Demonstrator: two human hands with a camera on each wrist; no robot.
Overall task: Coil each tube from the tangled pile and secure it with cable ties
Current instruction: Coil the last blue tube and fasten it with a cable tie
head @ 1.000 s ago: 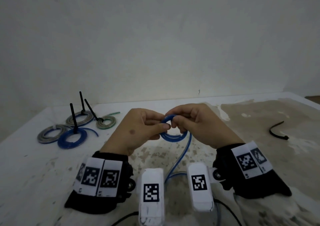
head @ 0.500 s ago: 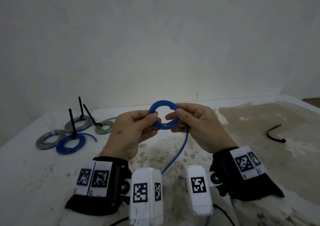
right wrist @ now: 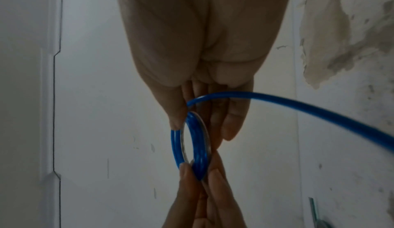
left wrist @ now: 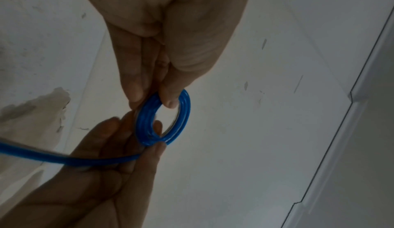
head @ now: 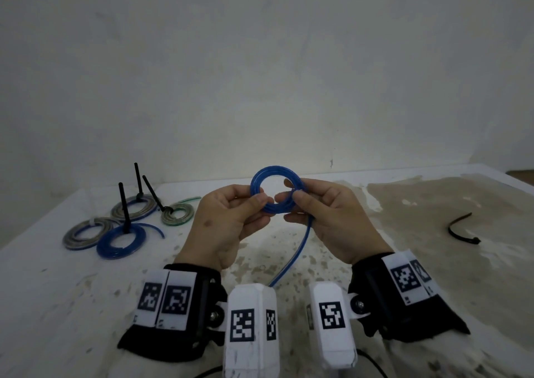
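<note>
A blue tube is wound into a small coil [head: 261, 179] that I hold upright above the white table [head: 57, 291], in front of me. My left hand [head: 260, 201] pinches the coil's lower left side between thumb and fingers. On the lower right side, my right hand [head: 291, 197] pinches it too. The tube's loose tail [head: 300, 241] hangs from my right hand down towards me. The left wrist view shows my left hand [left wrist: 157, 100] on the coil [left wrist: 145, 127]. In the right wrist view my right hand [right wrist: 185, 113] grips the coil [right wrist: 176, 147], and the tail [right wrist: 298, 106] runs off right.
Several finished coils lie at the far left: a blue one [head: 121, 240] and grey ones [head: 83, 233] [head: 134, 211] [head: 176, 215], three with black cable ties standing up. A loose black cable tie [head: 459, 230] lies at the right. A wall stands behind the table.
Both hands have lifted the blue coil from low over the table and turned it upright, so its opening now faces me.
</note>
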